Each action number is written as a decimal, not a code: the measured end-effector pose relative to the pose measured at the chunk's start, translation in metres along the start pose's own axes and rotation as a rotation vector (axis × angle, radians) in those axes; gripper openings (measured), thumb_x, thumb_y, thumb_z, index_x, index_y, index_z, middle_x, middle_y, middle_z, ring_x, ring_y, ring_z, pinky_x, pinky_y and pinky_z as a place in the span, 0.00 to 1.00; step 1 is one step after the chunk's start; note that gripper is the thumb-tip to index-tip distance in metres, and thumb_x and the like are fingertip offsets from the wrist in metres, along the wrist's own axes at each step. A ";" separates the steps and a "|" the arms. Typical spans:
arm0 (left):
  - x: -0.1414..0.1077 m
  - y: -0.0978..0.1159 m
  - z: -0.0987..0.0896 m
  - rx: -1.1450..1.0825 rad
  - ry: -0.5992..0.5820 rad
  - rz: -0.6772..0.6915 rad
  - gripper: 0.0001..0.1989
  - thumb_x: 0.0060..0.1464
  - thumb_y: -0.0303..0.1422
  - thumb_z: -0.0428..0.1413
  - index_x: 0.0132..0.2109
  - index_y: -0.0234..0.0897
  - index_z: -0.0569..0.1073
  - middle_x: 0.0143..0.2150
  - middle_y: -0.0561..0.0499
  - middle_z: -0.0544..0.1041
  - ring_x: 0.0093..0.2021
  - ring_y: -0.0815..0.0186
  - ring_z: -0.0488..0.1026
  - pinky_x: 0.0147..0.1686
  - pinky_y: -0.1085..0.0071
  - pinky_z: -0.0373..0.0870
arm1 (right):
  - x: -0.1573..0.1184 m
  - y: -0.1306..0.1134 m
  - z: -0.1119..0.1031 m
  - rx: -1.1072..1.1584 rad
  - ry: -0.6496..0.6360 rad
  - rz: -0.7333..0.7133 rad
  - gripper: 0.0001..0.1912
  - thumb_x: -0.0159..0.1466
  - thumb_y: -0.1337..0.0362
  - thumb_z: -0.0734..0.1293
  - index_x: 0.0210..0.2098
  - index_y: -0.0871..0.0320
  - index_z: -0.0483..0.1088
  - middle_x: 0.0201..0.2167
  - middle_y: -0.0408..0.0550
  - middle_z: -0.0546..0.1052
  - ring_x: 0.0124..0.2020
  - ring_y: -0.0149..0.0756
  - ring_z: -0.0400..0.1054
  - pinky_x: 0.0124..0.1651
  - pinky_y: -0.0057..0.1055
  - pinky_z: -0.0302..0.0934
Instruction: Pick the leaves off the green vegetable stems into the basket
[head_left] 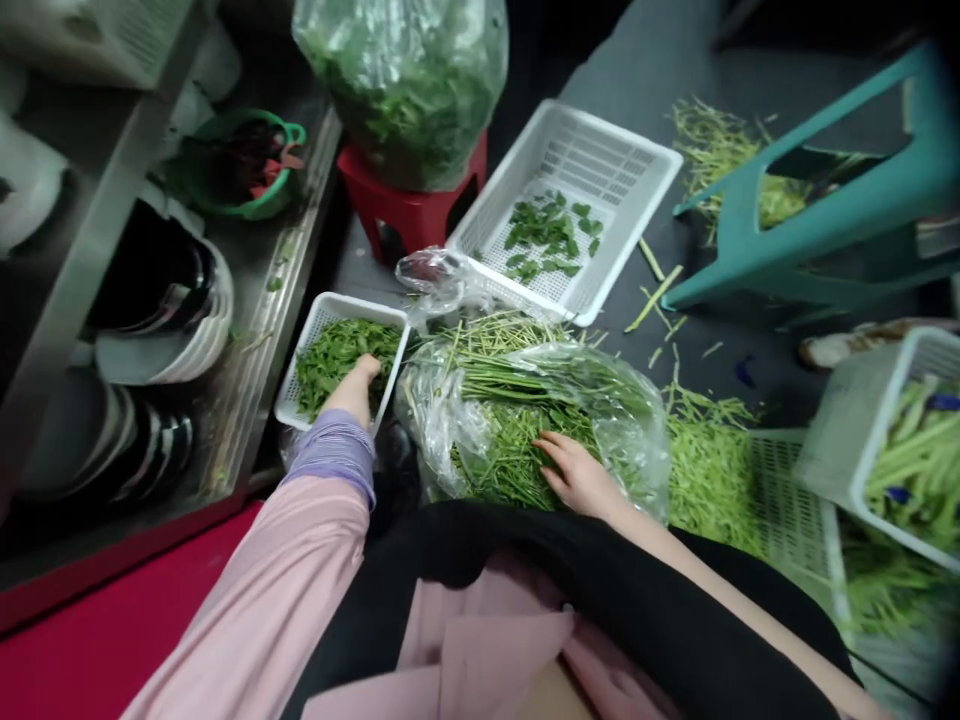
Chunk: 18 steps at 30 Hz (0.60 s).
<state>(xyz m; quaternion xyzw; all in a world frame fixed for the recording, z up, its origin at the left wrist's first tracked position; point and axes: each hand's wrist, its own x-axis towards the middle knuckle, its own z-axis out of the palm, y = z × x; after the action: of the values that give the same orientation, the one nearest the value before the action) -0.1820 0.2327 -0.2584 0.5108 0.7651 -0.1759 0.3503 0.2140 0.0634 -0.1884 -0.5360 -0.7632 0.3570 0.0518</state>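
By shelf [150, 155], red stool [367, 188] | LH [364, 373] in bskt [360, 306], grip unclear | RH [579, 480] spread at grns [504, 462] | bag [439, 395] btwn

The single camera is worn on the head and looks forward and steeply down, over the person's own pink clothing [487, 660] at the bottom edge. It is quite near to the clear plastic bag [637, 440] at centre; the perforated white basket [630, 210], upper middle, stands farther.

Crinkled, glossy clear plastic forms the open bag [442, 410]. The red stool [367, 195] and teal stool [825, 225] look smooth plastic, the large white basket [630, 215] perforated plastic, the shelf [112, 230] sheeny metal, the pink sleeve [277, 560] matt cloth.
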 end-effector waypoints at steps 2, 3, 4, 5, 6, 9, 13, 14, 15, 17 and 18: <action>0.011 0.006 -0.008 0.080 -0.032 -0.049 0.15 0.61 0.35 0.54 0.47 0.25 0.74 0.42 0.39 0.78 0.41 0.62 0.76 0.40 0.66 0.73 | -0.003 0.007 0.004 -0.060 -0.073 0.004 0.21 0.62 0.64 0.61 0.52 0.62 0.72 0.57 0.59 0.71 0.58 0.48 0.66 0.62 0.47 0.62; 0.013 0.011 -0.012 0.119 -0.036 -0.064 0.15 0.60 0.34 0.54 0.45 0.23 0.74 0.40 0.36 0.78 0.40 0.60 0.77 0.39 0.68 0.72 | -0.004 0.009 0.005 -0.078 -0.105 0.008 0.21 0.63 0.64 0.61 0.52 0.63 0.72 0.57 0.59 0.71 0.58 0.48 0.66 0.62 0.46 0.61; 0.013 0.019 -0.016 0.154 -0.032 -0.066 0.15 0.59 0.34 0.55 0.43 0.21 0.75 0.39 0.34 0.78 0.41 0.58 0.77 0.39 0.68 0.72 | -0.004 0.009 0.003 -0.088 -0.128 0.016 0.21 0.63 0.63 0.60 0.53 0.64 0.72 0.57 0.59 0.71 0.58 0.47 0.65 0.63 0.45 0.60; 0.008 0.029 -0.018 0.183 -0.022 -0.063 0.16 0.58 0.34 0.55 0.43 0.21 0.75 0.40 0.32 0.78 0.43 0.55 0.77 0.41 0.68 0.71 | -0.003 0.009 0.001 -0.090 -0.144 0.026 0.21 0.65 0.63 0.59 0.53 0.65 0.71 0.57 0.59 0.70 0.59 0.46 0.65 0.64 0.43 0.59; -0.001 0.043 -0.018 0.207 0.007 -0.034 0.17 0.58 0.36 0.55 0.44 0.23 0.76 0.43 0.32 0.78 0.46 0.54 0.76 0.43 0.68 0.70 | -0.002 0.009 -0.003 -0.087 -0.153 0.041 0.21 0.66 0.62 0.58 0.54 0.65 0.71 0.58 0.58 0.70 0.59 0.45 0.64 0.64 0.41 0.58; -0.050 0.093 -0.002 0.264 0.201 0.307 0.18 0.63 0.37 0.47 0.52 0.33 0.74 0.52 0.38 0.76 0.53 0.57 0.71 0.51 0.66 0.67 | 0.004 0.008 -0.017 -0.091 -0.174 0.163 0.22 0.68 0.63 0.54 0.57 0.63 0.68 0.57 0.55 0.70 0.59 0.41 0.63 0.64 0.38 0.57; -0.123 0.154 0.049 0.484 0.356 0.968 0.20 0.62 0.30 0.45 0.58 0.36 0.69 0.57 0.39 0.71 0.57 0.56 0.66 0.53 0.61 0.65 | 0.005 0.009 -0.033 -0.215 -0.215 0.484 0.23 0.66 0.60 0.58 0.58 0.61 0.66 0.58 0.59 0.68 0.60 0.50 0.60 0.58 0.48 0.61; -0.133 0.164 0.062 0.542 0.384 0.970 0.21 0.62 0.28 0.44 0.60 0.33 0.66 0.58 0.37 0.70 0.57 0.54 0.66 0.52 0.59 0.65 | 0.004 0.008 -0.037 -0.258 -0.200 0.539 0.24 0.65 0.59 0.61 0.58 0.61 0.66 0.59 0.60 0.66 0.61 0.53 0.58 0.57 0.51 0.61; -0.139 0.172 0.072 0.580 0.410 0.933 0.22 0.62 0.26 0.42 0.61 0.30 0.65 0.58 0.35 0.69 0.56 0.54 0.66 0.50 0.58 0.65 | 0.002 0.007 -0.040 -0.299 -0.174 0.576 0.25 0.63 0.58 0.63 0.58 0.61 0.65 0.61 0.61 0.64 0.62 0.55 0.56 0.56 0.52 0.60; -0.142 0.181 0.084 0.614 0.448 0.819 0.23 0.63 0.24 0.38 0.61 0.28 0.64 0.56 0.33 0.69 0.54 0.52 0.67 0.48 0.57 0.65 | -0.002 0.005 -0.047 -0.363 -0.103 0.610 0.27 0.62 0.59 0.64 0.58 0.61 0.65 0.62 0.63 0.61 0.62 0.56 0.55 0.56 0.54 0.59; -0.141 0.183 0.086 0.623 0.455 0.781 0.23 0.63 0.24 0.37 0.61 0.27 0.64 0.55 0.32 0.70 0.53 0.52 0.68 0.47 0.57 0.65 | -0.005 0.004 -0.050 -0.387 -0.061 0.616 0.27 0.61 0.61 0.65 0.59 0.61 0.64 0.63 0.64 0.60 0.62 0.56 0.55 0.56 0.54 0.59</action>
<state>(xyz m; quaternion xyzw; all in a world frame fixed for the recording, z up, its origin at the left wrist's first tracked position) 0.0468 0.1628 -0.2008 0.8616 0.4867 -0.1360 0.0476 0.2422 0.0843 -0.1521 -0.7299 -0.6204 0.2207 -0.1833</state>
